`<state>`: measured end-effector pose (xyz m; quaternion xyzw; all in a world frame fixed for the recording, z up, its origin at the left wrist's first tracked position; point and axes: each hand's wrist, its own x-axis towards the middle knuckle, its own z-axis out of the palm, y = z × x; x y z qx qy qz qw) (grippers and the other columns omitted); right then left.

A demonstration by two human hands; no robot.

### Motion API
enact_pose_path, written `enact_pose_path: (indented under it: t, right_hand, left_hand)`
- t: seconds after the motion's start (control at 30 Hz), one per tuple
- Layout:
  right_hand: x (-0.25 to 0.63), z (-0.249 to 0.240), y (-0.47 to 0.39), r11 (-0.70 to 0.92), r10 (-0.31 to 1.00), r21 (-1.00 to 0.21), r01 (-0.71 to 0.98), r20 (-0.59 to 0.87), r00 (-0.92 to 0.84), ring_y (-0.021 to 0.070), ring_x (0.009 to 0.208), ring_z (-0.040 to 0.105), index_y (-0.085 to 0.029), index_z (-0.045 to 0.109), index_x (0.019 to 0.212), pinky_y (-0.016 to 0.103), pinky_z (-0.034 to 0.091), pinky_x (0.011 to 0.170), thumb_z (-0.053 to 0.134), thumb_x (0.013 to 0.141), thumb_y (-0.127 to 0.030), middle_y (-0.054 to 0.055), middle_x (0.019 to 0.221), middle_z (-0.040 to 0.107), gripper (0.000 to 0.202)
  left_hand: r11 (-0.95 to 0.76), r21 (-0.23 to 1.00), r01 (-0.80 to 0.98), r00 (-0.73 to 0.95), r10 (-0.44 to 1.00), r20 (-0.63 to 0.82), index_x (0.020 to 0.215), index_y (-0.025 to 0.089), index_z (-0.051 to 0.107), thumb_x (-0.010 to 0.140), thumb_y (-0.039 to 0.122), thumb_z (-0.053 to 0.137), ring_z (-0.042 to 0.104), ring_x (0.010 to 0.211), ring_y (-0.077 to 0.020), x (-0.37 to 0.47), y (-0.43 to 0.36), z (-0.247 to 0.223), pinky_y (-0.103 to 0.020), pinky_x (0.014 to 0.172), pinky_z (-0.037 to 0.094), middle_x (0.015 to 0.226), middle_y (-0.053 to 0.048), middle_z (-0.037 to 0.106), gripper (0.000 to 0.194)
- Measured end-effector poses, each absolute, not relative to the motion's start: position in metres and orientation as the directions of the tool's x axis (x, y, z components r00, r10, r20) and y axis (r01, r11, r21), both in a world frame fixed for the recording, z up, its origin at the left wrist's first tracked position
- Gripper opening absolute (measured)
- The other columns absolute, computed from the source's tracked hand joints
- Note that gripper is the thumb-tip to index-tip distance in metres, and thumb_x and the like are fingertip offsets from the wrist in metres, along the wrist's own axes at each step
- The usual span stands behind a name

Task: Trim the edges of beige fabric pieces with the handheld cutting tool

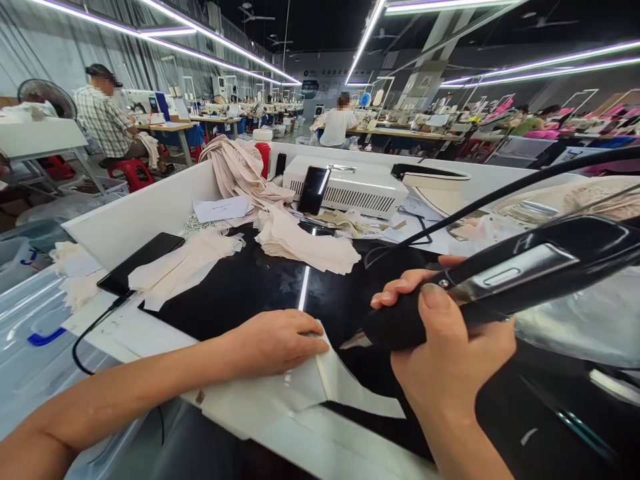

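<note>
At the lower right of the frame, the right hand [457, 357] is clamped around a black handheld tool [480, 287], its pointed tip directed to the left. At the lower centre, the left hand [283, 343] presses on a pale fabric piece [340, 380]; the two hands are apart. Behind them, on the black tabletop [225, 287], lie beige fabric pieces [305, 240]. Farther, at the upper centre, a phone [314, 190] leans before a white vented box [350, 183].

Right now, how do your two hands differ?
The right hand wraps around a black handheld tool; the left hand rests on pale material. The right hand's thumb lies along the tool, while the left hand is palm down. Both are bare.
</note>
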<state>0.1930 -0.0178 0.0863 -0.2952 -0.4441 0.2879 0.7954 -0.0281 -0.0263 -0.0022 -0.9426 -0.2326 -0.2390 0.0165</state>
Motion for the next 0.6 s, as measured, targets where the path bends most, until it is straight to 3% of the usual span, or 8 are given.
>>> enact_pose_path:
  t: [0.13,0.4,0.6]
  right_hand:
    - [0.196,0.088,-0.019,0.667,0.705,-0.725,-0.171,0.541,0.458,0.0202,0.056,0.069,-0.031,0.082,0.114,0.036,0.065,0.053,0.118,0.08,-0.059,-0.007,0.077,0.074,0.057]
    - [0.195,0.087,-0.02,0.655,0.725,-0.729,-0.199,0.53,0.44,0.0186,0.059,0.069,-0.03,0.083,0.113,0.034,0.066,0.056,0.119,0.078,-0.058,-0.007,0.078,0.076,0.058]
    - [0.19,0.083,-0.02,0.652,0.73,-0.729,-0.207,0.531,0.429,0.0166,0.061,0.067,-0.031,0.083,0.113,0.03,0.063,0.058,0.119,0.079,-0.059,-0.006,0.08,0.077,0.058]
  left_hand:
    - [-0.903,0.033,0.428,0.788,0.391,0.476,0.132,0.014,0.088,0.134,0.02,0.058,0.088,0.13,-0.0253,-0.027,-0.023,0.008,-0.038,0.123,0.072,0.134,-0.013,0.091,0.031]
    - [-0.915,0.019,0.404,0.839,0.379,0.39,0.124,0.015,0.086,0.132,0.022,0.065,0.087,0.113,-0.0239,-0.013,-0.03,0.013,-0.033,0.106,0.074,0.117,-0.011,0.089,0.024]
    - [-0.907,0.054,0.417,0.802,0.396,0.447,0.131,0.015,0.085,0.132,0.021,0.064,0.087,0.118,-0.0227,-0.017,-0.038,0.005,-0.032,0.104,0.075,0.132,-0.012,0.088,0.022]
